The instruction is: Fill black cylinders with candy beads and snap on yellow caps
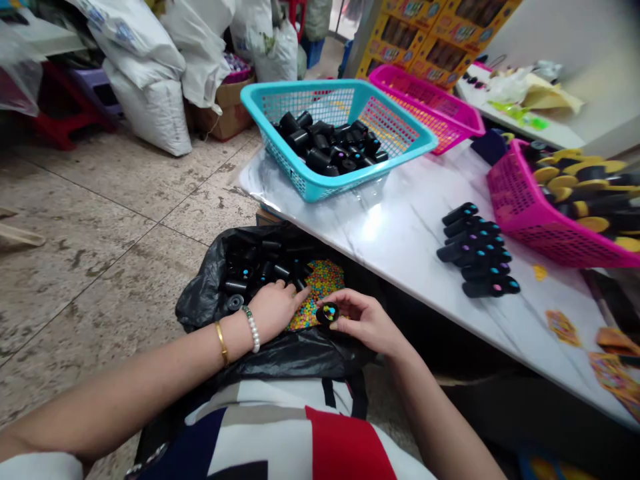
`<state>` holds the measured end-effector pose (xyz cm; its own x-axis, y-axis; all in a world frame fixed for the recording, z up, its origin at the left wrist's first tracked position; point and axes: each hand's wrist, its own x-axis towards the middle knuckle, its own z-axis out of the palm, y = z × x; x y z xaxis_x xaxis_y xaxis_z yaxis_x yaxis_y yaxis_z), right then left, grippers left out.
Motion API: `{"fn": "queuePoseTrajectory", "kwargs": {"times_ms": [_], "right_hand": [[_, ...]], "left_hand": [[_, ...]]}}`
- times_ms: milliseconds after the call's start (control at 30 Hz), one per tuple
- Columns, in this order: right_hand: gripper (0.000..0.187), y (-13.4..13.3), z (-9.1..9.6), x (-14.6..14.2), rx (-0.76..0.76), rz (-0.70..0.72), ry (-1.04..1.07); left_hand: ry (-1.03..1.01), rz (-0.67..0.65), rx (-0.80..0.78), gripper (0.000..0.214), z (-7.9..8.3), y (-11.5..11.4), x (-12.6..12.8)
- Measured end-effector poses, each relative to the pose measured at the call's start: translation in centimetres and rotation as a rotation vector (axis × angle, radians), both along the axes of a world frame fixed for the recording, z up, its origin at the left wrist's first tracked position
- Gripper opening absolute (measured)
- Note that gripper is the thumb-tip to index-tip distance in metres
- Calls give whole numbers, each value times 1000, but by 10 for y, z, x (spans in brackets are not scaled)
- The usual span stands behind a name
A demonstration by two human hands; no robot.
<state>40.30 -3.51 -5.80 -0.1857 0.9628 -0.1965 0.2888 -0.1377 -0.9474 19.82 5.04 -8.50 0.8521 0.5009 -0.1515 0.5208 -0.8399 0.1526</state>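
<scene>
A black plastic bag [210,293] lies open on my lap, holding loose black tubes [260,260] and a heap of small coloured candy beads [323,280]. My left hand [277,307], with a gold bangle and a pearl bracelet on the wrist, reaches into the bag with its fingers bent down among the beads; what they hold is hidden. My right hand [363,320] pinches a short black tube [329,312] whose open end shows coloured beads inside. On the white table [400,227] lies a pile of filled black tubes [477,250].
A teal basket [400,130] of black tubes stands at the table's far end, a pink basket [450,113] behind it. Another pink basket [520,213] with yellow-capped pieces is at the right. White sacks [155,100] and a cardboard box [225,110] stand on the tiled floor.
</scene>
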Motion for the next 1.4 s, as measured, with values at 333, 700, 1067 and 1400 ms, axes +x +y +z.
{"fn": "queuePoseTrajectory", "kwargs": {"times_ms": [333, 700, 1067, 1400], "right_hand": [[27, -56, 55, 40, 486, -865, -698], [30, -40, 47, 77, 416, -1033, -1392], [20, -43, 41, 25, 574, -887, -1187], [38, -1, 3, -26, 306, -177, -506]], "left_hand": [[122, 11, 20, 34, -1, 11, 28], [-291, 176, -214, 27, -7, 9, 17], [-443, 237, -463, 27, 0, 10, 18], [-505, 227, -584, 24, 10, 12, 16]]}}
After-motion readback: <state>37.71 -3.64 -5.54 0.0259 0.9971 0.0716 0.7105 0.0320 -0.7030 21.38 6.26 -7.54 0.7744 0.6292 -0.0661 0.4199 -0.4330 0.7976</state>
